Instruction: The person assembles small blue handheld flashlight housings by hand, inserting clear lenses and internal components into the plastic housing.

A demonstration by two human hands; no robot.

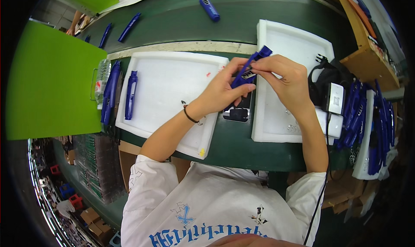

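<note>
My left hand [221, 90] is closed around a long blue plastic casing [264, 52], held tilted above the gap between two white foam trays. An open slot or cavity with pale parts shows along its side. At the casing's middle, my right hand [288, 77] pinches with thumb and forefinger. What those fingertips hold, if anything, is too small and covered to make out. Below my hands, a dark phone-like object [237, 114] lies on the green bench. In the left foam tray [173, 57] rests another blue casing [131, 95], near its left edge.
The right foam tray [294, 27] holds small clear rings. Beside it sit a black strap [322, 76], a white box [335, 98] with a cable, and many blue casings [356, 113]. A green panel [56, 82] and clear bottle [103, 80] stand left. Several blue casings lie along the far belt.
</note>
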